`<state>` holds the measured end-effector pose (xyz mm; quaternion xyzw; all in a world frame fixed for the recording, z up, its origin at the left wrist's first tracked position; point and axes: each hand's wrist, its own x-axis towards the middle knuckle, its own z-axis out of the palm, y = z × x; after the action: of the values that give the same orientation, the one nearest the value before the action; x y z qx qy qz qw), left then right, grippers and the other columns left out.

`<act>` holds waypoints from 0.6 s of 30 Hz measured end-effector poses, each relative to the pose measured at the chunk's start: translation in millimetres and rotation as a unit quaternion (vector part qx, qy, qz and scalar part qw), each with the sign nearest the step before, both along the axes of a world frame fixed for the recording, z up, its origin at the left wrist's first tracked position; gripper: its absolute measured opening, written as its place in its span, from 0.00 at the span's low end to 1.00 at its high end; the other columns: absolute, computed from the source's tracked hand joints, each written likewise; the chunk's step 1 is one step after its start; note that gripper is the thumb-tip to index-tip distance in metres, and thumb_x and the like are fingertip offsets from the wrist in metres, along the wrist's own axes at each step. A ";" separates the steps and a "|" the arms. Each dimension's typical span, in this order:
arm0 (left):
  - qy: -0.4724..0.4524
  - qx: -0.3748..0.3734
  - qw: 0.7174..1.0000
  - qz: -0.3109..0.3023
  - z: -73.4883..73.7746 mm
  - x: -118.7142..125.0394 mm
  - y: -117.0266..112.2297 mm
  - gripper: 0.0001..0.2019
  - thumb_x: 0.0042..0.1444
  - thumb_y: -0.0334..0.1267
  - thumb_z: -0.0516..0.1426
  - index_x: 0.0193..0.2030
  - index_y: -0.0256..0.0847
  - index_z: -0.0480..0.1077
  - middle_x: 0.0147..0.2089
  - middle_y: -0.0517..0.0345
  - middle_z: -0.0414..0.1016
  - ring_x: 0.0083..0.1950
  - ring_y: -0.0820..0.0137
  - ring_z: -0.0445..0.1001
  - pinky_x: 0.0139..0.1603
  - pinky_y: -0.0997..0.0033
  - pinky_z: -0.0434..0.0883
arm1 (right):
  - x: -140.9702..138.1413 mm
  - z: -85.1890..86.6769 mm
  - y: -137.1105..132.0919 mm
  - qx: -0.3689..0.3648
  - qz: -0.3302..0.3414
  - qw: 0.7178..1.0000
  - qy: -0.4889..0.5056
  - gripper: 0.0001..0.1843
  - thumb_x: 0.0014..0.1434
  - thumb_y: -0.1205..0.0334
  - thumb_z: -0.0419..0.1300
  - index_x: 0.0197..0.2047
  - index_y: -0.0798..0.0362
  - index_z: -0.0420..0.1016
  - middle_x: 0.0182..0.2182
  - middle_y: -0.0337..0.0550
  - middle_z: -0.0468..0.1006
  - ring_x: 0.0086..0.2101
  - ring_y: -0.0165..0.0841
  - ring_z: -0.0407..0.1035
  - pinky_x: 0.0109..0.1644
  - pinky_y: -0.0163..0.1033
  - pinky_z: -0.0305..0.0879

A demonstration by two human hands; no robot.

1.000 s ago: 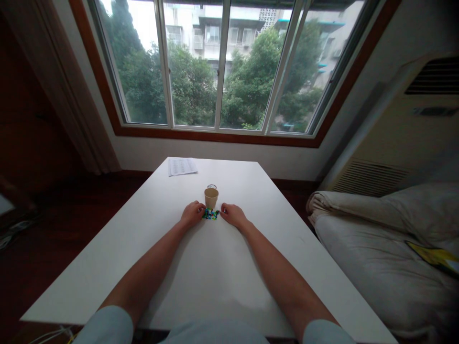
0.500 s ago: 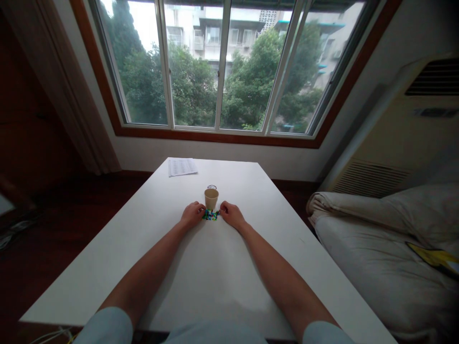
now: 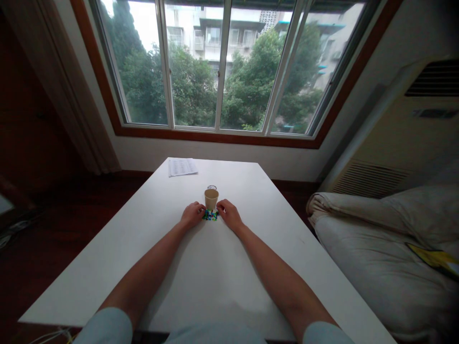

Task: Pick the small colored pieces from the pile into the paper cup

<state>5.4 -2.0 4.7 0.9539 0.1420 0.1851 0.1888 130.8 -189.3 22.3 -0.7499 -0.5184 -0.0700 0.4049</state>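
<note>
A brown paper cup (image 3: pixel 211 198) stands upright on the white table. Just in front of it lies a small cluster of green, blue and yellow pieces (image 3: pixel 211 215), too small to name. My left hand (image 3: pixel 193 213) rests at the cluster's left edge, fingers curled and drawn together at the pieces. On the right side, my right hand (image 3: pixel 229 213) has its fingertips pinched beside the cup's base and the cluster's right end. What either pinch holds, if anything, is too small to make out.
Behind the cup is a small dark-rimmed loop-like thing (image 3: pixel 212 187). Printed papers (image 3: pixel 182 167) lie at the white table's (image 3: pixel 215 277) far left corner. A cushioned seat with bedding (image 3: pixel 380 243) is on the right, below a floor-standing air conditioner (image 3: pixel 401 129). A window fills the far wall.
My right hand has shifted slightly left and up, closer to the cup and the pieces. The left hand and the cup have stayed in place.
</note>
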 end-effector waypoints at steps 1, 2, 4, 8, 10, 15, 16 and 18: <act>0.002 0.000 1.000 0.000 0.3 -0.2 -0.1 0.11 0.60 0.38 0.55 0.44 0.46 0.79 0.41 0.54 0.74 0.44 0.67 0.71 0.45 0.70 0.65 | -1.1 0.3 1.0 0.013 0.002 1.000 0.003 0.09 0.64 0.62 0.52 0.40 0.51 0.73 0.37 0.43 0.74 0.37 0.33 0.68 0.44 0.36 0.65; 0.002 0.000 1.000 0.000 0.6 -0.4 -0.4 0.11 0.60 0.38 0.55 0.44 0.46 0.79 0.41 0.54 0.74 0.45 0.66 0.71 0.45 0.69 0.65 | -2.3 0.6 2.0 0.027 0.003 1.000 0.008 0.10 0.65 0.62 0.51 0.41 0.52 0.74 0.38 0.44 0.74 0.38 0.33 0.68 0.45 0.37 0.65; 0.002 0.001 1.000 0.001 1.3 -0.7 -1.2 0.11 0.61 0.38 0.55 0.44 0.46 0.79 0.41 0.54 0.74 0.45 0.66 0.72 0.46 0.69 0.65 | -5.0 2.1 4.3 0.051 -0.004 0.998 0.027 0.12 0.66 0.61 0.50 0.42 0.52 0.74 0.39 0.44 0.76 0.37 0.33 0.69 0.44 0.37 0.67; 0.002 0.000 1.000 0.007 2.5 -0.9 -2.9 0.11 0.61 0.38 0.55 0.45 0.47 0.79 0.41 0.54 0.74 0.45 0.67 0.72 0.47 0.69 0.65 | -11.5 9.2 8.9 0.078 -0.028 0.995 0.057 0.14 0.68 0.58 0.49 0.46 0.52 0.75 0.41 0.46 0.77 0.37 0.35 0.70 0.43 0.39 0.69; 0.001 0.001 1.000 0.007 2.6 -0.8 -3.1 0.11 0.61 0.38 0.55 0.45 0.47 0.79 0.41 0.54 0.74 0.45 0.67 0.72 0.47 0.69 0.65 | -14.7 14.0 11.8 0.103 -0.032 0.993 0.043 0.15 0.68 0.58 0.49 0.48 0.51 0.75 0.45 0.47 0.77 0.44 0.37 0.71 0.49 0.41 0.70; -0.005 0.005 1.000 0.004 1.5 -1.1 -2.8 0.11 0.61 0.38 0.55 0.44 0.47 0.79 0.41 0.54 0.74 0.44 0.67 0.72 0.46 0.69 0.66 | -19.1 18.4 22.7 0.145 -0.013 0.988 -0.046 0.19 0.68 0.59 0.51 0.60 0.50 0.69 0.58 0.47 0.72 0.60 0.39 0.61 0.67 0.49 0.57; -0.006 0.003 1.000 0.002 1.5 -1.1 -3.0 0.11 0.61 0.38 0.55 0.45 0.47 0.79 0.41 0.54 0.74 0.44 0.67 0.72 0.46 0.69 0.66 | -18.9 16.8 25.0 0.132 -0.004 0.989 -0.062 0.21 0.68 0.58 0.52 0.62 0.49 0.68 0.60 0.47 0.70 0.62 0.40 0.59 0.68 0.50 0.55; -0.005 -0.002 1.000 0.000 1.9 -1.3 -3.7 0.11 0.61 0.38 0.55 0.45 0.46 0.79 0.41 0.54 0.74 0.44 0.67 0.72 0.46 0.70 0.66 | -17.4 11.7 29.1 0.093 0.006 0.992 -0.085 0.24 0.67 0.57 0.54 0.65 0.49 0.66 0.62 0.47 0.68 0.65 0.41 0.56 0.70 0.52 0.52</act>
<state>4.1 -5.7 6.7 0.9525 0.1413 0.1896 0.1917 113.5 -160.2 34.0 -0.6969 -0.5470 -0.1788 0.4280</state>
